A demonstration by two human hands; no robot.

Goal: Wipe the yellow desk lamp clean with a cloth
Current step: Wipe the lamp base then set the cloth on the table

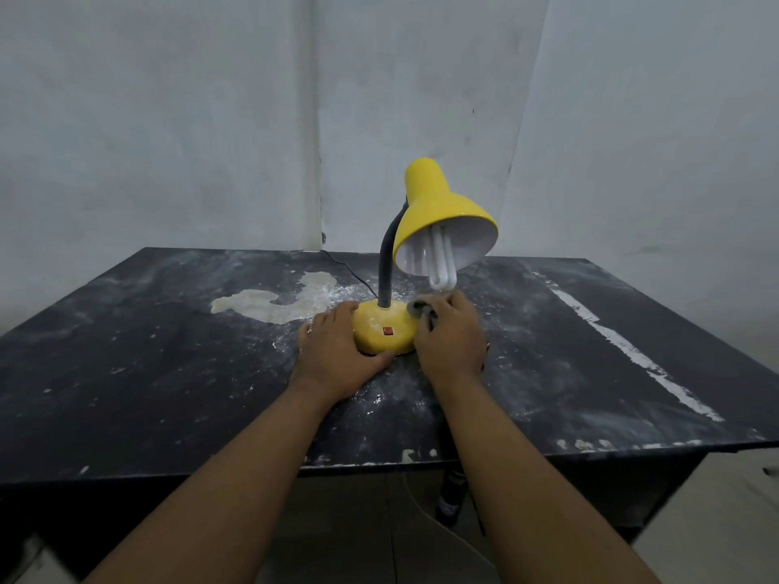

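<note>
Lamp (421, 246) stands upright, shade (438, 204) tilted toward the camera.

My left hand (337, 356) lies on the dusty black table (126, 364), fingers against the yellow desk lamp (385, 328) base's left side; right hand (449, 343) fingers press a dark cloth (421, 308) to its right side.

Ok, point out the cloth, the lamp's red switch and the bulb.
cloth (418, 308), head view, grey fold showing above the right hand.
red switch (388, 330), head view, its face.
bulb (442, 263), head view, white tubes.
</note>
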